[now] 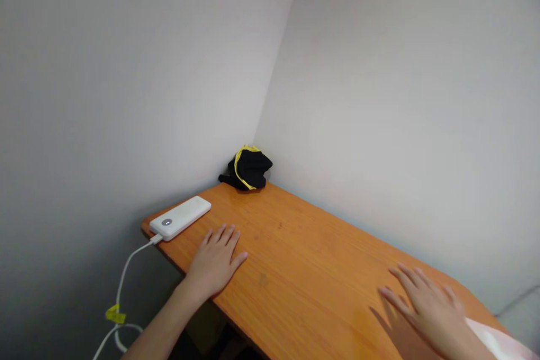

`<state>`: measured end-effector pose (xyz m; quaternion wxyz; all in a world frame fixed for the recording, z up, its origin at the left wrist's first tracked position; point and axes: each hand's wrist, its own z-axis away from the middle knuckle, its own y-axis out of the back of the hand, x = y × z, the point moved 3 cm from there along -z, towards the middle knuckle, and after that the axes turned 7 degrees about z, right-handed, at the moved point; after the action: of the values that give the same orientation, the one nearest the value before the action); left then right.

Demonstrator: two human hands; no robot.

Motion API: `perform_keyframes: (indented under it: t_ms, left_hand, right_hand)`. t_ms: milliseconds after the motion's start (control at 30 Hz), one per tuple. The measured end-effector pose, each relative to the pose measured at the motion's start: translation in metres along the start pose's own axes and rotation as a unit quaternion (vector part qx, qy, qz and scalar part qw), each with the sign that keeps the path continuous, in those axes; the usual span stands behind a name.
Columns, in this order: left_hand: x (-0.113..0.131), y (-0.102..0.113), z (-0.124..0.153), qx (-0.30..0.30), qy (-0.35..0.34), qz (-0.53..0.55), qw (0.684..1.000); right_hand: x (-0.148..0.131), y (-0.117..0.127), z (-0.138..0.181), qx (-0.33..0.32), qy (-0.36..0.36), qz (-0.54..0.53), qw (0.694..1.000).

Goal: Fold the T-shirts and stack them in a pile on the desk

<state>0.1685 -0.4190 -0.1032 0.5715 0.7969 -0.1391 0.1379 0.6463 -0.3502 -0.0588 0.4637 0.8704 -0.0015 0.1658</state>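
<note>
Left hand [217,259]: flat on the desk [312,270], palm down, fingers spread out, not holding a thing. It's resting just beside the power bank [180,217], not quite touching it.
Right hand [426,304]: same deal, opened out flat with fingers fanned, low over the near right part of the desk; looks like it's touching or nearly so, hard to say for sure.
Power bank: white slab lying near the left edge, white cable [126,270] plugged in and hanging down off the side, with a yellow tag on it.
Black cloth [248,169]: bundled thing with yellow trim, shoved right into the wall corner, well apart from both hands.
Progress: honestly nothing picked up or shifted, both hands just parked.
</note>
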Motion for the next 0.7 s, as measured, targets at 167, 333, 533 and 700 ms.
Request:
perform_keyframes:
  t_ms: [167,333,533,700]
  left_hand:
    - [0.000,0.004,0.003,-0.008,0.007,0.025,1.000]
    - [-0.005,0.008,0.003,0.006,0.023,0.065,0.998]
    - [-0.007,0.007,0.003,0.010,0.034,0.103,0.994]
    - [-0.008,0.007,0.003,0.016,0.034,0.117,0.992]
  right_hand:
    - [-0.190,0.002,-0.136,-0.029,0.132,-0.112,0.984]
    - [-0.338,0.006,-0.240,-0.031,0.096,-0.250,0.963]
    - [-0.412,-0.013,-0.298,-0.029,0.059,-0.301,0.951]
    - [-0.388,-0.013,-0.319,-0.014,0.013,-0.348,0.937]
